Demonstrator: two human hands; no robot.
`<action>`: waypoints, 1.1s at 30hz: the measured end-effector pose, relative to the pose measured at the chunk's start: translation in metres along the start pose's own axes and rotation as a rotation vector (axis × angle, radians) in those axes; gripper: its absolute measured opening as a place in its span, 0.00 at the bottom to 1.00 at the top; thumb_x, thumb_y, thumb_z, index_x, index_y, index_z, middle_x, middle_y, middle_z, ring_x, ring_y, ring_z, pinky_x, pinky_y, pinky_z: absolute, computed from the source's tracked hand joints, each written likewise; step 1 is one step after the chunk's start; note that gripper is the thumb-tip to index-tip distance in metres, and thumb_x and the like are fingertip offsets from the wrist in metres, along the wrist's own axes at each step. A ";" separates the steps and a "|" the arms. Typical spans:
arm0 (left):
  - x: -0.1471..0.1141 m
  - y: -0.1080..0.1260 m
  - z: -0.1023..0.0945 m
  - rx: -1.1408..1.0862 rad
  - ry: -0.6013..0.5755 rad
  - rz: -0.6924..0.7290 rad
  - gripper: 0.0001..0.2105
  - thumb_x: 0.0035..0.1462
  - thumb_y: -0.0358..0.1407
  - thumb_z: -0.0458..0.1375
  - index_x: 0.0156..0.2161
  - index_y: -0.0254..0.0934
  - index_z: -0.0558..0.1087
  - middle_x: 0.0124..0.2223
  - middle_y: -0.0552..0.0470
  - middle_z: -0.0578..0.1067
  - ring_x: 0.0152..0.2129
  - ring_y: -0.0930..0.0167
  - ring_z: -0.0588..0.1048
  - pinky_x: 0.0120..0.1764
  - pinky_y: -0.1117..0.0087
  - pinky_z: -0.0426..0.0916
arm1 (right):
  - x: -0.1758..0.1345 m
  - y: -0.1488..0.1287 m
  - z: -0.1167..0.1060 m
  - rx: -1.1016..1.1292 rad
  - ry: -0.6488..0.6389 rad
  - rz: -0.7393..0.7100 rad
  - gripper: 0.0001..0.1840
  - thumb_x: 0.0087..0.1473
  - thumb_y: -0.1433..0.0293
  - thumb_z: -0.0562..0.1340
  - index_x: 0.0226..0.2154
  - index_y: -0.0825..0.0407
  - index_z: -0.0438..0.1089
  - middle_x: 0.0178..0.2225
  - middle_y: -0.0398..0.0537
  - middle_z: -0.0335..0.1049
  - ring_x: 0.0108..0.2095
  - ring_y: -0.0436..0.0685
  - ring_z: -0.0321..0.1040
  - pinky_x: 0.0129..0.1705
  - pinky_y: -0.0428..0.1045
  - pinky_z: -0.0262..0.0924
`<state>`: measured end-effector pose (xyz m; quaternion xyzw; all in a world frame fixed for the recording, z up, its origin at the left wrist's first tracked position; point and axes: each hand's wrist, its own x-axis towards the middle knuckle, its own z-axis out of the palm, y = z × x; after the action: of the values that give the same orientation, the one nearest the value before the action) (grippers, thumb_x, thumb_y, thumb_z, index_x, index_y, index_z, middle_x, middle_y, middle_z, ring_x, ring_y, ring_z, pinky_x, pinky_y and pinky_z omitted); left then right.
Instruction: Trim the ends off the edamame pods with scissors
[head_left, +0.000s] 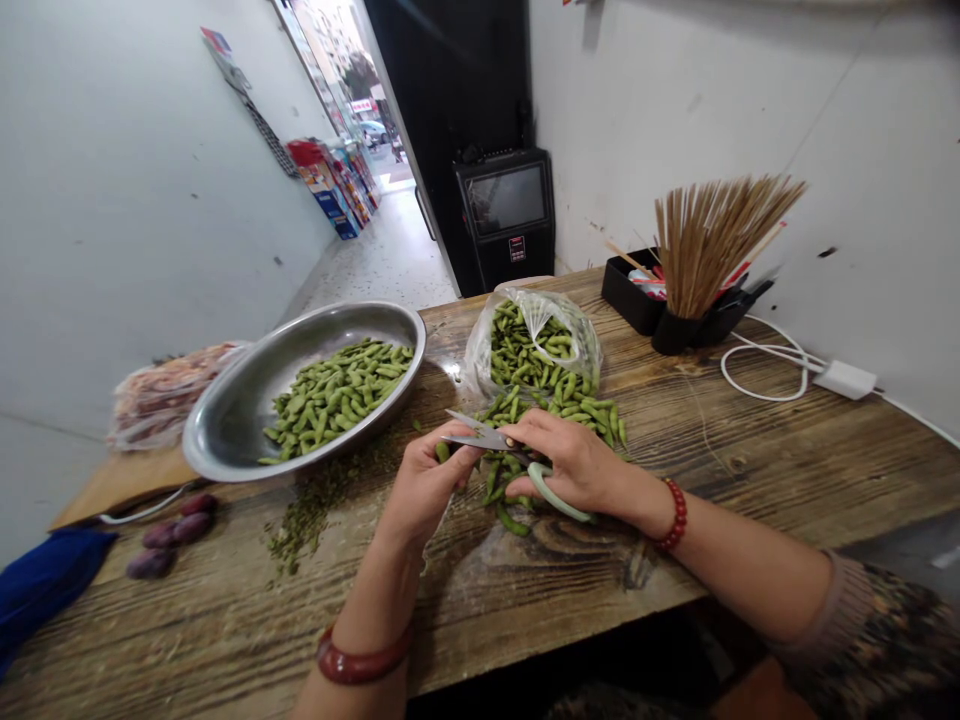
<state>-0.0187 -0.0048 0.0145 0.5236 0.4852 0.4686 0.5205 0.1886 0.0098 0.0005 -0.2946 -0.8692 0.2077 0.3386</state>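
My right hand point(566, 455) grips a pair of scissors point(487, 437) with pale green handles, its blades parted and pointing left. Between the closed fingers of my left hand point(431, 475) is a green soybean pod point(442, 452), right beside the blades. Loose pods point(585, 410) lie on the wooden table beyond and under my right hand, spilling from a clear plastic bag point(589, 345) of pods. To the left, a large steel basin point(247, 400) holds a heap of pods point(337, 395). Small green trimmings point(300, 525) are scattered below the basin.
Several dark plums point(176, 530) and a blue cloth point(56, 570) are on the left, near a bag of meat-like pieces point(169, 395) on a board point(127, 480). At back right stand wooden skewers point(705, 250) in a black holder point(675, 330), beside a white cable and adapter point(845, 379).
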 end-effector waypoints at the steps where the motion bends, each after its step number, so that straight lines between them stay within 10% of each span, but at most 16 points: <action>1: 0.000 0.000 0.000 0.000 -0.001 0.000 0.09 0.48 0.39 0.65 0.31 0.34 0.76 0.20 0.57 0.63 0.15 0.80 0.55 0.17 0.77 0.48 | 0.000 0.000 0.000 0.000 0.002 -0.002 0.28 0.51 0.61 0.67 0.52 0.52 0.63 0.38 0.50 0.66 0.36 0.56 0.65 0.39 0.50 0.63; 33: 0.001 0.008 0.003 -0.323 0.065 -0.035 0.11 0.48 0.31 0.63 0.35 0.37 0.65 0.28 0.55 0.73 0.15 0.82 0.61 0.17 0.83 0.51 | 0.001 0.004 0.004 0.027 0.083 0.054 0.32 0.48 0.63 0.68 0.54 0.52 0.61 0.41 0.51 0.65 0.39 0.57 0.65 0.40 0.52 0.64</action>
<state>-0.0154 -0.0044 0.0230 0.4090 0.4291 0.5482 0.5900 0.1869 0.0129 -0.0041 -0.3219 -0.8430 0.2163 0.3728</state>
